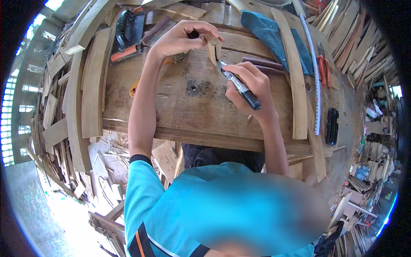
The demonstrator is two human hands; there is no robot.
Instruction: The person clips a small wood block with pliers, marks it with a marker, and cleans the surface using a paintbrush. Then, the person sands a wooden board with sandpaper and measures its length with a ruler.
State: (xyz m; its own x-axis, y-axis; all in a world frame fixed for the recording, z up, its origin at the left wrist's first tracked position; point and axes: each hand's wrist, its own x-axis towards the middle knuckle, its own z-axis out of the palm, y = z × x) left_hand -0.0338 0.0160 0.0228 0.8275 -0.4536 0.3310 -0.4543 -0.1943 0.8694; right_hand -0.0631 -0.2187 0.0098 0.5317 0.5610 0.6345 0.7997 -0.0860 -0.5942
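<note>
My left hand (177, 39) is closed on a small piece of wood (211, 52), held upright above the workbench (171, 100) with the thumb and fingers at its upper end. A dark line runs along the wood's right side. In my right hand (256, 88) is a marker pen (238, 85) with a white and black barrel. Its tip points up and left and meets the lower part of the wood, or nearly so. Partly hidden behind my left forearm lies a yellow-handled tool (134, 88).
Long boards (291, 81) and a steel ruler (312, 73) lie on the right, beside red-handled pliers (324, 70) and a black object (332, 126). A blue cloth (265, 36) sits at the back. A hand saw (130, 32) rests back left. Scrap wood (55, 111) is piled around.
</note>
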